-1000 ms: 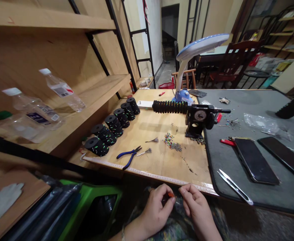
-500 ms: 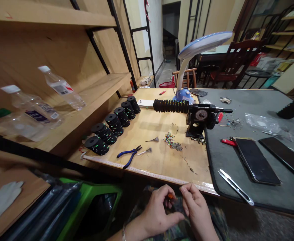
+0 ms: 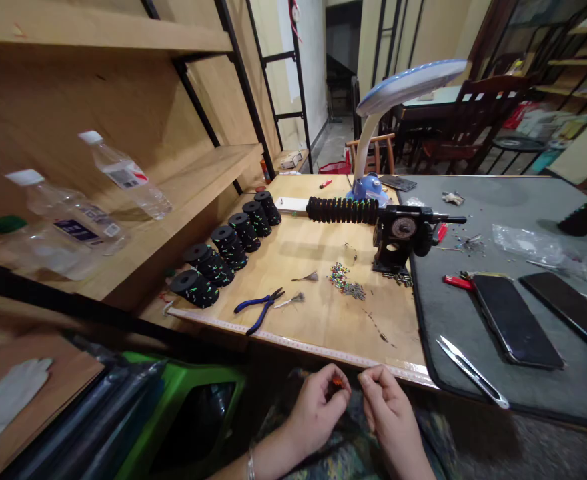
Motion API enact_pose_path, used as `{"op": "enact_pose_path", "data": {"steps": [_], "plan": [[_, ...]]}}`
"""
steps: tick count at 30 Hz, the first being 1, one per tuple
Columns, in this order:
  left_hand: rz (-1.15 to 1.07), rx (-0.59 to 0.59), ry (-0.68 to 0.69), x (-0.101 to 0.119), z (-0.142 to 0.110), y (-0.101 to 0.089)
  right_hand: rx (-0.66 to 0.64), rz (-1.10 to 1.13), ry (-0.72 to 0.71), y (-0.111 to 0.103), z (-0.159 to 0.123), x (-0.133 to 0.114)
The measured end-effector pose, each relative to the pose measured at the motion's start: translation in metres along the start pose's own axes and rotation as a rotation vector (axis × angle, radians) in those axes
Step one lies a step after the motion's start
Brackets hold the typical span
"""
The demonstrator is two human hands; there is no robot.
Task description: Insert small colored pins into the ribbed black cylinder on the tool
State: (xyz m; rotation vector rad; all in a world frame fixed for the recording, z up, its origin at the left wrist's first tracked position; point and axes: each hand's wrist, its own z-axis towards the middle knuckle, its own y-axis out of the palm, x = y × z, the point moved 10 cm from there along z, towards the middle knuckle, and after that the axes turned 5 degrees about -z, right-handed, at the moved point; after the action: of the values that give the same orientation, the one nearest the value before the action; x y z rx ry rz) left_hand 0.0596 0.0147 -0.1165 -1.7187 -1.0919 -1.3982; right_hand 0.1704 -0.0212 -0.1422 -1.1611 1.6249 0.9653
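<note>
Below the table's front edge, my left hand (image 3: 319, 407) is closed, its fingers curled round a small orange piece (image 3: 337, 383) whose kind I cannot make out. Just to its right my right hand (image 3: 386, 403) is pinched shut, thumb against forefinger; what it holds is too small to see. The hands are a little apart. Beyond them on the wooden table (image 3: 318, 327) lie blue-handled pliers (image 3: 259, 309), a pile of tiny coloured beads (image 3: 338, 273) with small metal bits, and two thin bundles of wire-like strands. A black winding device (image 3: 401, 233) carries a ribbed black roll (image 3: 342, 210).
Several black spools (image 3: 196, 288) stand along the table's left side. A desk lamp (image 3: 368, 187) rises at the back. On the grey mat (image 3: 438, 320) are silver thread snips (image 3: 472, 372) and phones (image 3: 516, 320). Plastic bottles (image 3: 128, 177) stand on the left shelf (image 3: 213, 177).
My left thumb stretched out toward the right hand, then drew back against the fingers. The orange piece stays in the left hand. My right hand keeps its pinch almost in place.
</note>
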Motion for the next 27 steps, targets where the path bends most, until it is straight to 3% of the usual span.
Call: {"op": "enact_pose_path", "data": {"steps": [8, 15, 22, 27], "plan": [[0.143, 0.047, 0.023, 0.012, 0.001, -0.006, -0.127, -0.078, -0.018, 0.014, -0.001, -0.007], [0.165, 0.065, 0.116, 0.036, 0.002, -0.02, -0.209, -0.332, -0.147, 0.015, -0.002, -0.022], [0.061, 0.082, 0.144, 0.049, 0.008, -0.026, -0.174, -0.449, -0.254, 0.012, -0.008, -0.044], [0.005, 0.177, 0.19, 0.058, 0.014, -0.047, -0.1, -0.412, -0.275, -0.006, -0.007, -0.047]]}}
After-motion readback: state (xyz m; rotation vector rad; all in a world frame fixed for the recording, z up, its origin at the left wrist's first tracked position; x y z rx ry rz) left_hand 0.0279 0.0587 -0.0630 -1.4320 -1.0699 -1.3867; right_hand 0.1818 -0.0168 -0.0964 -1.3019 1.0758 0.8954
